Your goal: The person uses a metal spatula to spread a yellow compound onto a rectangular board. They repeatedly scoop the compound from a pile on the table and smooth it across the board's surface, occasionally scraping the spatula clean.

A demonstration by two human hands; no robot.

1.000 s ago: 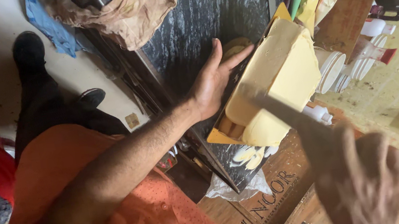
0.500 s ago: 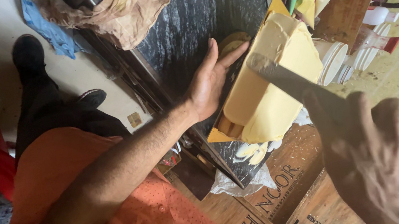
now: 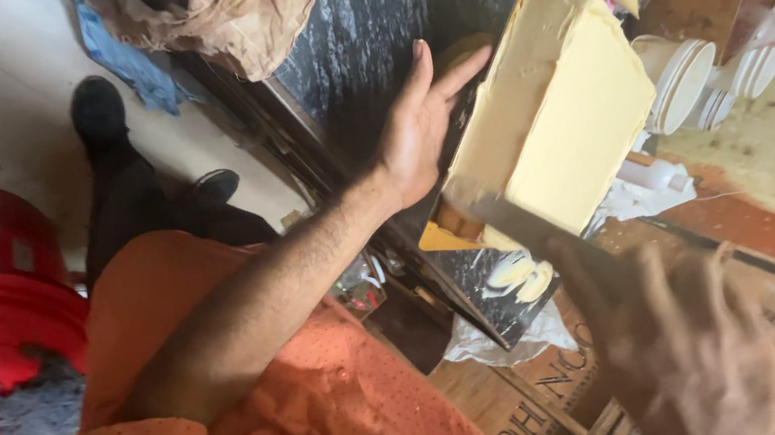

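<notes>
Change: knife blade [image 3: 499,217] dropped from block's top to its near lower edge; block nearer camera
Left hand [image 3: 421,132]: fingers spread flat, gripping nothing; braced against butter block [image 3: 559,108], steadying it
Right hand [image 3: 689,347]: blurred, closed around knife handle
Block: on yellow wrapper [image 3: 439,238], dark counter [image 3: 399,14]

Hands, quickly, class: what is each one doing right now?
Left hand: open, fingers spread, resting against the side of the butter block.
Right hand: blurred, closed around a knife at the block's near end.

Yellow carton [image 3: 439,238] lies opened beneath the butter block. Brown printed cardboard box [image 3: 534,399] sits at bottom. Stacked white tubs [image 3: 682,85] stand right.
</notes>
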